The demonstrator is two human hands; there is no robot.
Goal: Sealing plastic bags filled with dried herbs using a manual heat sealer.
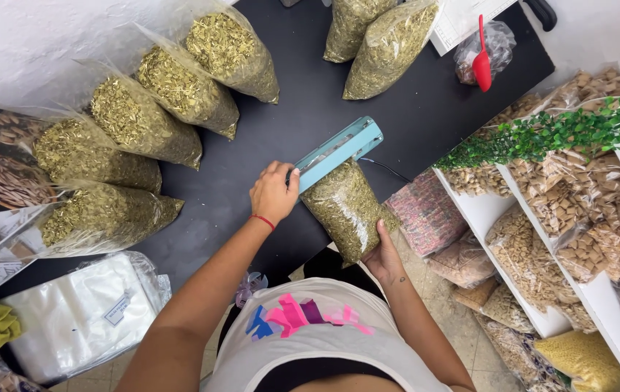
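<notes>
A clear bag of dried green herbs (345, 209) lies at the near edge of a black table (302, 94), its top end tucked under the arm of a pale blue heat sealer (339, 152) and its bottom end hanging past the table edge toward the person. The left hand (274, 193) rests on the near end of the sealer's arm, just left of the bag, fingers curled over the bar and pressing on it, a red cord around the wrist. The right hand (382, 255) is under the bag's lower right corner, fingers folded around it and thumb up along its side, holding the bag in place. Both forearms reach forward from the body, the left one long and nearly straight, the right bent and close in. To the left of the sealer a row of five filled herb bags (136, 123) leans against a white wall, with open black tabletop between them and the left hand. Two more filled bags (379, 40) lie at the far end. Just right of the table stand white shelves (600, 290) packed with bagged goods.
</notes>
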